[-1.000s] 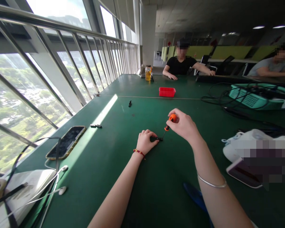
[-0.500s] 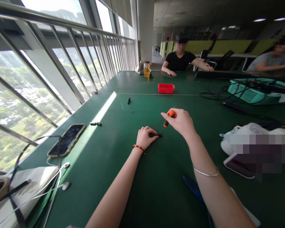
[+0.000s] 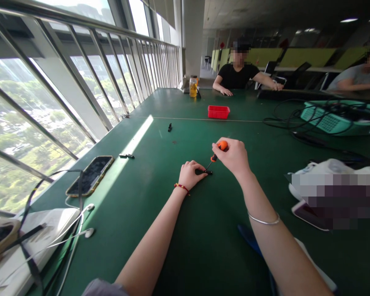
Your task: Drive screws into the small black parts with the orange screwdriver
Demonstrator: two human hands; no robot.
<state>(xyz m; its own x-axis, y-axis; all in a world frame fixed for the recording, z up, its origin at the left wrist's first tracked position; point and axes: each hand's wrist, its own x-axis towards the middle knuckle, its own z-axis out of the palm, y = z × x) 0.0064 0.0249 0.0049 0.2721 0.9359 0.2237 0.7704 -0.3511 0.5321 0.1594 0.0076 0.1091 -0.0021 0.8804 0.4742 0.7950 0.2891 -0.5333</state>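
In the head view, a small black part [image 3: 209,172] is being pinched by the left hand [image 3: 191,174], thumb and fingers closed around its near end, right about mid-table. It's kept low, pretty much flat against the green table [image 3: 142,213]. The screwdriver [image 3: 223,145], orange and black, is gripped around the handle by the right hand [image 3: 235,155], fingers wrapped on it, and it's tilted, with the tip brought down to the part. Whether the tip is seated in anything can't be told, way too small to see. A red beaded bracelet [image 3: 181,187] is worn on the left wrist and a silver bangle [image 3: 265,221] on the right forearm.

Farther out, one more black piece [image 3: 169,127] is left lying by itself, and a couple more bits [image 3: 127,156] are set at the sunlit stripe, near a phone [image 3: 91,176]. White earbuds [image 3: 89,233] are strewn closer in on the left. Past the hands a red tray [image 3: 218,114] is parked, and a jar [image 3: 193,87] is placed at the far end. The teal basket [image 3: 322,120] on the right is draped in black cables. Across the table a co-worker [image 3: 238,77] is seated, one hand laid on the tabletop.
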